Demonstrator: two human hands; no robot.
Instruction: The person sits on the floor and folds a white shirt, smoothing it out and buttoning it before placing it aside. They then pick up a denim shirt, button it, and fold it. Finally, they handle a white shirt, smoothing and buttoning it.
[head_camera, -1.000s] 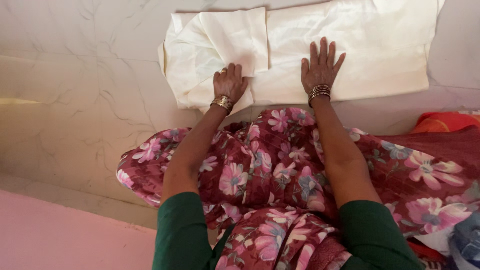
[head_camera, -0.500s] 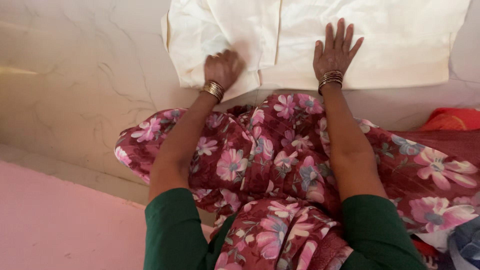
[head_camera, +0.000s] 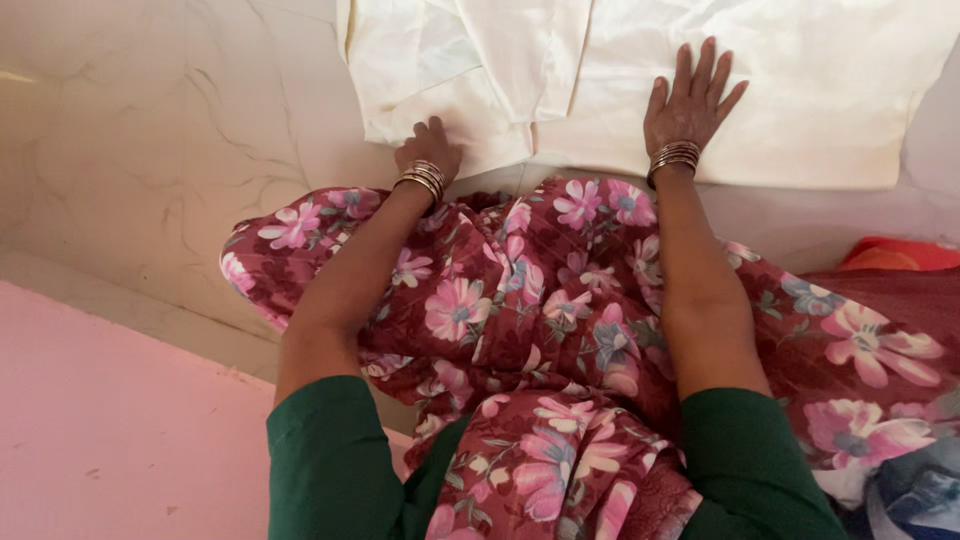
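Observation:
A cream cloth (head_camera: 800, 90), folded over on its left part, lies on the pale marble floor (head_camera: 150, 130) ahead of me. My right hand (head_camera: 692, 100) presses flat on the cloth with its fingers spread. My left hand (head_camera: 428, 150) grips the cloth's near lower-left edge, fingers curled into the fabric. Both wrists carry metal bangles. A red flowered garment (head_camera: 540, 300) covers my lap below the hands.
A pink surface (head_camera: 110, 440) fills the lower left, one step down from the marble. An orange-red cloth (head_camera: 895, 253) shows at the right edge, and a blue-white cloth (head_camera: 915, 495) sits at the bottom right corner.
My left hand slid down from the folded flap to the cloth's near edge. My right hand stayed flat on the cloth. The camera shifted, so the cloth sits higher in view.

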